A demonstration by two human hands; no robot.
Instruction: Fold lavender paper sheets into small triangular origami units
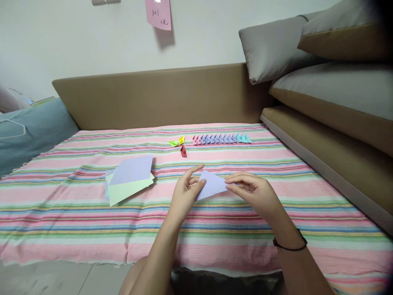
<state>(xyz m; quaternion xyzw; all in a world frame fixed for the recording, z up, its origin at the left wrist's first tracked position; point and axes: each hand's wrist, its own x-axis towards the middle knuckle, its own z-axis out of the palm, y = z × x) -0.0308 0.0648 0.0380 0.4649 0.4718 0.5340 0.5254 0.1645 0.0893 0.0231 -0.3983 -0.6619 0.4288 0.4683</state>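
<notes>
At the far left a blue-grey pillow (33,131) lies by the edge of the striped cloth (92,213). On the cloth, a loose stack of paper squares (130,178) shows a lavender sheet on top of light green ones. Near the middle, the left hand (186,192) pinches the left edge of a folded lavender paper (211,183) between thumb and fingers, with the index finger stretched out above it. The paper is held just above the cloth, between both hands. Behind it lie a yellow-green folded piece (176,142) and a small red folded piece (183,151), then a row of folded paper pieces (221,139) in pink, lavender and teal. The right hand (254,190) has its fingertips closed on the paper's right corner, and a black band (290,246) circles its wrist. Grey cushions (276,45) are stacked at the right.
</notes>
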